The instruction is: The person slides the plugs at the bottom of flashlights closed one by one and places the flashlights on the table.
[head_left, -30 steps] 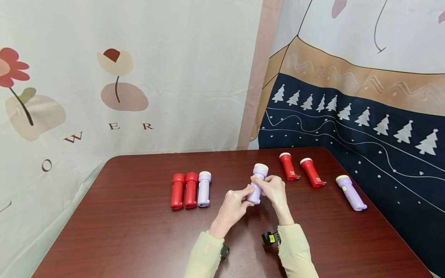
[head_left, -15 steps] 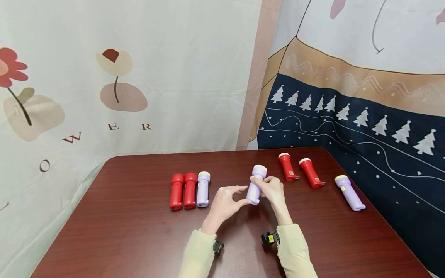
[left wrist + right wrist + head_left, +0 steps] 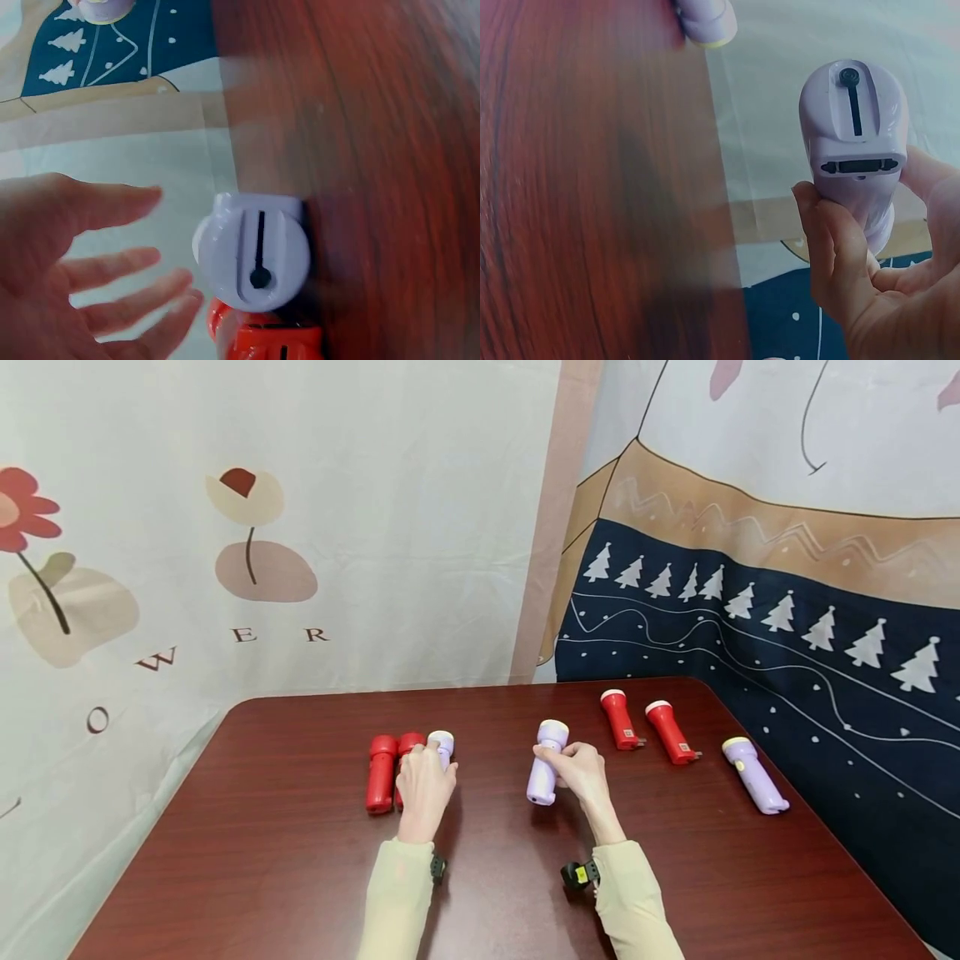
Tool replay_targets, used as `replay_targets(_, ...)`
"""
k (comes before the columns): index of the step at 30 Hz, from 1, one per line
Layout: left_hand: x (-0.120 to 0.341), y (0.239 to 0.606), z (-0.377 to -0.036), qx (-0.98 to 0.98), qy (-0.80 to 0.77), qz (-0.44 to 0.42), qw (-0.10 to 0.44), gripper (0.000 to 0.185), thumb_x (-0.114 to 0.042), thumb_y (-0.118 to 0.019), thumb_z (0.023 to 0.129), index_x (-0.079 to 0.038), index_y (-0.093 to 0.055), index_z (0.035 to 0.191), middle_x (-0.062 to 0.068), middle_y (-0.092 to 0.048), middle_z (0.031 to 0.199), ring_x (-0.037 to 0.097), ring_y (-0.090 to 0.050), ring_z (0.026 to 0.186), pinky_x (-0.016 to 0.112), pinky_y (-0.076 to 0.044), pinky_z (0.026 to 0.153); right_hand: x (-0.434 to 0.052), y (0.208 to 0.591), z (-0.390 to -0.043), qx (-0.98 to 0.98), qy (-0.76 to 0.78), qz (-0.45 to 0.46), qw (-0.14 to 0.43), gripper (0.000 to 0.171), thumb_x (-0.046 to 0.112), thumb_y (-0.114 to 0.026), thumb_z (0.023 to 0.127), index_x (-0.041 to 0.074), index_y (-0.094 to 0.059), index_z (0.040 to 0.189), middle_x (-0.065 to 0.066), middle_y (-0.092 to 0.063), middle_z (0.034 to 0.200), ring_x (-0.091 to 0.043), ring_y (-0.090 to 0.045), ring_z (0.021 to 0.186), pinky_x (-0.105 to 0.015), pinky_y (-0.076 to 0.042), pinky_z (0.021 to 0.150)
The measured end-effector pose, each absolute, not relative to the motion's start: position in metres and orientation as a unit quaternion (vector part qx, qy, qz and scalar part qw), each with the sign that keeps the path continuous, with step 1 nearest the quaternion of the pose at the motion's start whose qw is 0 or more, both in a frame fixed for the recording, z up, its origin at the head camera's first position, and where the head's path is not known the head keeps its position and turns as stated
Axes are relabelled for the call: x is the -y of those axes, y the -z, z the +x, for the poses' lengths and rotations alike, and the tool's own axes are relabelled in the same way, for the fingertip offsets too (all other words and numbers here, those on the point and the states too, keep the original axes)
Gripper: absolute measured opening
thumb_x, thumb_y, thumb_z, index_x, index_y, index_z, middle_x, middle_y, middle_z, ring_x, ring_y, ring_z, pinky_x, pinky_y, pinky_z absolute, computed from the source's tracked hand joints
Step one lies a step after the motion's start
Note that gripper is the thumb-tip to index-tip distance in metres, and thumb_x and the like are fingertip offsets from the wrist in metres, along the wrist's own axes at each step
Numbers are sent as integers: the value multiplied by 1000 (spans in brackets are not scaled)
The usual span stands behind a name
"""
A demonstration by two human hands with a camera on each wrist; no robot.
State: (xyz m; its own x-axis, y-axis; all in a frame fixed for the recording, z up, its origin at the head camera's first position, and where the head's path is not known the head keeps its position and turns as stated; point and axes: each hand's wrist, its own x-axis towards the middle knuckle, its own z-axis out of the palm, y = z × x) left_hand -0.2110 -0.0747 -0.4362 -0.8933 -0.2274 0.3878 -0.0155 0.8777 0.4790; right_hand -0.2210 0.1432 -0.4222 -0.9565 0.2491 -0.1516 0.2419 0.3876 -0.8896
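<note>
Three lined-up flashlights (image 3: 381, 774) at ten o'clock seem done, three loose flashlights (image 3: 672, 735) at two seem pending, left hand (image 3: 425, 787) spread wide, right hand (image 3: 587, 774) holding a purple flashlight (image 3: 542, 778).

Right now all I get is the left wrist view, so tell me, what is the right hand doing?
Observer: The right hand pinches a lavender flashlight.
Operator: What's farther right of it?
Observer: Two red flashlights and another lavender flashlight.
Operator: Under my left hand I see just one red flashlight in that row. Any more?
Observer: Yes, a second red flashlight is at the row's left end.
</note>
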Motion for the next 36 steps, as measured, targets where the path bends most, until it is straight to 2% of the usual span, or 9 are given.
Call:
replay_targets(9,77,443,-212,954,195,78,216,26,-11,-82,66,7,-66,76,21,-63,73,38,-64,64,45,-53,52,-122,430,-226,850,-513,-122,-2,45,42,-76,75,0,-62,82,-18,-69,86,-15,-66,58,-31,-57,61)
replay_targets(15,79,443,-212,956,190,78,210,27,-12,-82,66,7,-66,76,21,-64,73,37,-64,63,44,-53,52,-99,436,-236,874,-478,-87,0,42,43,-77,72,4,-62,69,-7,-65,67,-12,-59,55,-24,-49,50)
replay_targets(22,77,442,-215,960,188,89,190,32,-13,-82,66,8,-66,83,23,-64,78,39,-64,68,47,-53,57,-70,440,-250,897,-442,-31,-2,44,43,-76,72,12,-50,53,3,-48,50,-11,-49,50,-22,-39,44)
replay_targets(27,76,441,-214,960,186,92,190,31,-13,-83,65,7,-67,82,23,-65,78,40,-65,69,47,-53,57,-55,444,-256,911,-412,-8,3,48,42,-77,71,15,-44,48,6,-39,46,-11,-43,50,-22,-34,45)
replay_targets(36,76,442,-214,959,182,93,196,31,-13,-83,65,8,-67,83,23,-64,78,41,-64,69,47,-53,58,-46,456,-265,924,-382,-9,2,52,45,-76,70,16,-41,47,6,-37,48,-12,-42,52,-23,-36,48)
